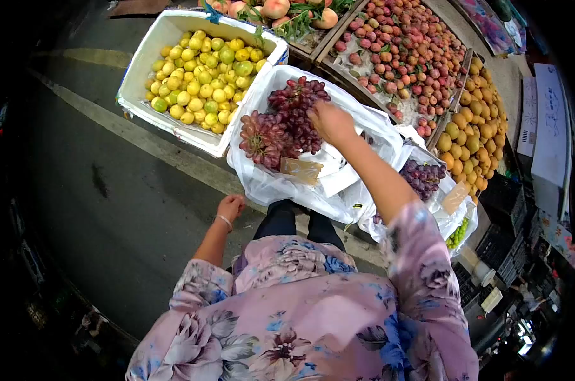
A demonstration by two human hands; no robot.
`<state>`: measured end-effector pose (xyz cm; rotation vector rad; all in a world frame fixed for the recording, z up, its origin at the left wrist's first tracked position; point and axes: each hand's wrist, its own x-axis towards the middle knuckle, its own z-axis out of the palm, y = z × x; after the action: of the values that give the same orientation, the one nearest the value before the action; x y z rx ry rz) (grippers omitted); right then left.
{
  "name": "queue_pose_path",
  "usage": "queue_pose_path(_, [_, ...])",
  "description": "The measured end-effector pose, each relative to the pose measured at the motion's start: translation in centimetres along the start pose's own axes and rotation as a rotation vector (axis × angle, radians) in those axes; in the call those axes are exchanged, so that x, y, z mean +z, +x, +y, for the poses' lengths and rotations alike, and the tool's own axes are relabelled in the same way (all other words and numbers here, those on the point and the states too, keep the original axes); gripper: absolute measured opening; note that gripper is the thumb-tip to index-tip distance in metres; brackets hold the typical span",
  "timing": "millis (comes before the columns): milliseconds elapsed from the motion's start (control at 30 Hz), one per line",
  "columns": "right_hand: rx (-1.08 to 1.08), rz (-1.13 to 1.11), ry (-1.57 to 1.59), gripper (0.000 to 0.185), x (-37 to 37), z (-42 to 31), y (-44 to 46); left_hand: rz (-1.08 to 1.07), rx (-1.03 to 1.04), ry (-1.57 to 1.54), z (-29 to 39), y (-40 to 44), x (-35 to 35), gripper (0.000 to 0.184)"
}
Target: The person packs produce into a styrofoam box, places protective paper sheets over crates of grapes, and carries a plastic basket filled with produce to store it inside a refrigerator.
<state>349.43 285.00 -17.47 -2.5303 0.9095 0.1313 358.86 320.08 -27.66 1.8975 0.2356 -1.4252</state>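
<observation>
Over the right edge of a pile of dark red grapes (294, 120), my right hand (333, 124) has its fingers curled against a bunch; the fingertips are partly hidden. The grapes lie in a box lined with white plastic (246, 166), with paler red grapes (262, 141) on the left. A piece of brown cardboard (301, 170) rests at the front of the pile, beside white paper. My left hand (231, 206) hangs low in front of the box, fingers curled in and nothing visible in them. A bracelet (224, 221) circles that wrist.
A white foam box (130, 82) of yellow-green fruit (205, 79) stands at left. Behind are peaches (276, 7), small red fruit (401, 51) and brown round fruit (471, 130). Purple grapes (422, 179) and green grapes (457, 233) sit at right. Black crates (500, 197) stand beyond.
</observation>
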Motion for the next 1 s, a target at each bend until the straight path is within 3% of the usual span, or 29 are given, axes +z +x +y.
queue_pose_path(100, [-0.028,-0.001,-0.109,0.027,2.0,-2.4,5.6,0.073,-0.073,-0.141,-4.4,-0.5,-2.6,0.013])
queue_pose_path(167, [0.152,-0.183,-0.198,0.022,2.3,-4.2,7.5,0.1,-0.136,-0.174,-7.4,-1.2,-4.8,0.012])
queue_pose_path(200, [0.207,-0.256,-0.222,0.033,3.6,-3.9,8.7,0.05,-0.174,-0.214,-10.3,-0.5,-6.4,0.012])
queue_pose_path(233, [0.191,-0.259,-0.229,0.033,3.9,-3.9,9.2,-0.001,-0.208,-0.255,-12.1,-0.2,-7.2,0.011])
queue_pose_path(267, [0.212,-0.269,-0.277,0.031,4.0,-3.9,9.5,0.005,-0.207,-0.27,-12.1,-1.1,-7.2,0.011])
queue_pose_path(333, [0.231,-0.332,-0.326,0.023,4.5,-3.8,10.4,0.22,-0.375,-0.131,-10.8,-3.3,-6.7,0.009])
queue_pose_path(433, [0.062,-0.416,-0.466,0.022,4.5,-4.2,10.7,0.258,-0.423,-0.179,-9.5,-4.2,-6.2,0.009])
queue_pose_path(500, [0.072,-0.443,-0.471,0.023,4.5,-4.2,10.3,0.205,-0.385,-0.237,-9.7,-3.3,-6.2,0.008])
queue_pose_path(633, [0.116,-0.309,-0.323,0.028,3.1,-2.2,6.4,0.021,-0.185,-0.277,-8.8,-0.3,-6.1,0.004])
queue_pose_path(700, [0.168,-0.177,-0.253,0.024,2.0,-0.8,2.9,0.047,-0.185,-0.283,-6.5,0.2,-4.9,0.004])
queue_pose_path(767, [0.177,0.004,-0.113,0.031,1.5,1.2,-0.9,0.077,-0.189,-0.278,-4.9,0.6,-4.1,0.005])
queue_pose_path(833, [0.221,0.056,-0.013,0.031,-0.8,1.5,-4.6,0.039,-0.164,-0.192,-4.3,1.1,-3.7,0.012])
queue_pose_path(1000, [0.347,0.059,0.043,0.031,-4.0,2.1,-11.8,-0.01,-0.193,-0.15,-4.2,2.0,-2.3,0.011])
